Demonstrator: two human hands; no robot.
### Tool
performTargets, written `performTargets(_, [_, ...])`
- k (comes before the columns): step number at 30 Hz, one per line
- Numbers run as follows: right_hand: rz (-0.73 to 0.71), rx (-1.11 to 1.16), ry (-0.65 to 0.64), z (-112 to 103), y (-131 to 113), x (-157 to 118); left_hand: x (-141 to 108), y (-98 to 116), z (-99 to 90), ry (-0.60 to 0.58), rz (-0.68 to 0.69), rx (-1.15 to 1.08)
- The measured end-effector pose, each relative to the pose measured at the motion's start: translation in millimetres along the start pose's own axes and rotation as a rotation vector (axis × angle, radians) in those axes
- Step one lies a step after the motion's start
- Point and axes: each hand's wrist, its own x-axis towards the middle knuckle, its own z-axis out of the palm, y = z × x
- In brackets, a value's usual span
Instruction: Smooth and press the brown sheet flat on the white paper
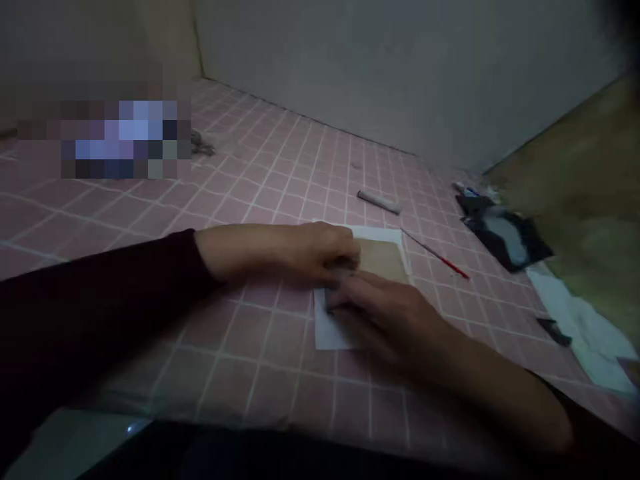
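Paper (329, 335) mid-frame bears a tan sheet (384, 257), work seemingly unfinished; left hand (320, 248) and right hand (387, 303) curl fingers, grip unclear.

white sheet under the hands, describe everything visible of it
The white sheet looks like paper, straight-edged, lying flat on the pink checked surface. A tan piece lies on top, leaving white showing at the far and near ends. The left hand and right hand hide part of it; whether they touch it is unclear.
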Motion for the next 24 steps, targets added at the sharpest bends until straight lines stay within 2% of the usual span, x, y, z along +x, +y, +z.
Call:
performTargets(5, [0.067,0.011,-0.100,-8.4,-0.5,-1.2,-0.9,3.0,-2.0,-0.009,-0.008,-0.044])
performTargets(11, [0.065,-0.005,-0.033,-3.2,-3.3,0.3,0.7,2.9,-2.9,-0.028,-0.032,-0.011])
performTargets(15, [0.098,0.035,-0.130,-7.1,-2.1,-2.0,0.8,4.7,-3.9,-0.031,-0.030,-0.020])
performTargets(20, [0.072,0.003,-0.070,-5.9,-2.7,-1.5,1.3,6.6,-5.2,-0.033,-0.044,-0.003])
performTargets(24, [0.087,0.024,-0.117,-7.2,-1.2,-2.9,1.3,6.5,-5.3,-0.039,-0.046,-0.005])
